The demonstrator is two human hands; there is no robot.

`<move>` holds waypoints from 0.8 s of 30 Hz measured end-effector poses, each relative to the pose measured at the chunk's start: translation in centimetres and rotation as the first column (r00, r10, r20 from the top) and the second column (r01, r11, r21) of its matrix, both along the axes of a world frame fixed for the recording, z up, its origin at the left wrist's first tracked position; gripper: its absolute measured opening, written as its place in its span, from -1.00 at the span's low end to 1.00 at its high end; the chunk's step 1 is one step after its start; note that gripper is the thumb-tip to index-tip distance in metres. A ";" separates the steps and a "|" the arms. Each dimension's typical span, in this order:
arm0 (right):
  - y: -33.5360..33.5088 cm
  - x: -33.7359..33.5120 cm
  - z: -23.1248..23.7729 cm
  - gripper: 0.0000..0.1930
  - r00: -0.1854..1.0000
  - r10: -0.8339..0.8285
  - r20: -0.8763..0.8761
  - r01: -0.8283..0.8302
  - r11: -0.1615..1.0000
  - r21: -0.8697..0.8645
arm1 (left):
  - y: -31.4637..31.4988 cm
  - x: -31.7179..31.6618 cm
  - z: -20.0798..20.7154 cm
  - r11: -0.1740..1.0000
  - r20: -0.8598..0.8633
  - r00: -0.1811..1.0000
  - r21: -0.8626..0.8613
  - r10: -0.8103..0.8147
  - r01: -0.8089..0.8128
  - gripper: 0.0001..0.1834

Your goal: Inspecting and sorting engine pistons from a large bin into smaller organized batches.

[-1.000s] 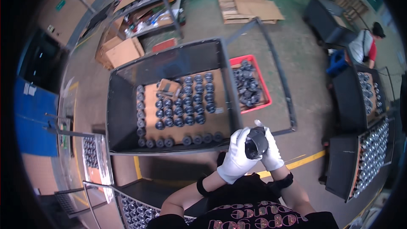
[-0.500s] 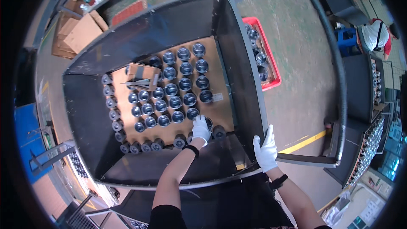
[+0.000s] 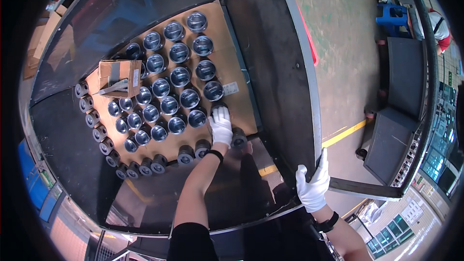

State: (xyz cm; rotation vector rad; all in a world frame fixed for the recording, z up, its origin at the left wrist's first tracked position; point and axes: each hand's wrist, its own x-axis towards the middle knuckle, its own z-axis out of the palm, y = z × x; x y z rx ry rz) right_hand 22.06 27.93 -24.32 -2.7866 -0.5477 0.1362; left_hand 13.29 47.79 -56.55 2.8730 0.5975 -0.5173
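Note:
My left hand, in a white glove, reaches into a large dark metal bin. Its fingers are curled over a piston at the near end of the rightmost row and hide part of it. Several more pistons stand in rows on a brown cardboard sheet, their shiny round tops facing up. Nearest below the hand, a grey piston lies on its side. At the bin's near right corner my gloved right hand rests on the rim, thumb inside and fingers stretched out along it.
A small open cardboard box stands among the pistons at the left. Pistons lying on their sides line the bin's left and near walls. Outside are a metal tube frame, a blue stool and a person at the far right.
The view has shifted closer over the bin. My left hand has moved slightly away from me, onto the piston at the row's end. My right hand stays at the rim.

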 end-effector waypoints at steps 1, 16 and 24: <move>-0.2 0.0 0.1 -0.25 1.000 -0.006 -0.002 0.006 1.000 -0.011 | -1.2 -0.6 0.9 0.992 0.120 0.992 -0.108 -0.049 0.062 -0.41; 1.2 0.4 0.9 -0.21 1.000 0.025 0.000 -0.025 0.999 0.035 | -5.9 -0.8 4.2 0.912 -0.463 0.877 -0.291 0.129 -0.288 -0.21; -1.6 0.4 4.7 -0.25 0.983 -0.086 -0.162 0.126 0.958 0.259 | -5.6 1.9 38.1 0.660 0.125 0.860 -0.698 0.494 -0.277 -0.29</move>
